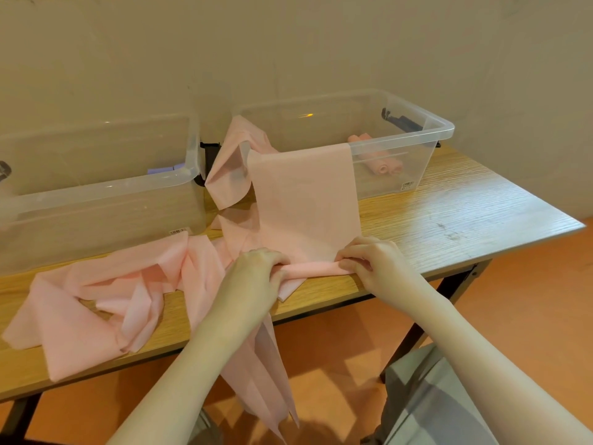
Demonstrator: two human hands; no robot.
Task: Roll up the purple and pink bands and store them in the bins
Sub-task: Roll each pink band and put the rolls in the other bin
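Both hands pinched the started roll of the pink band (305, 200) at the near desk (449, 220) edge: left hand (256, 268), right hand (369, 258). Its far end draped over the right bin (442, 130). Even, tight turning seemed wise.

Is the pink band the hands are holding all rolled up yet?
No, just started. Only its near end is rolled, between the left hand and right hand; the rest drapes flat over the right bin rim.
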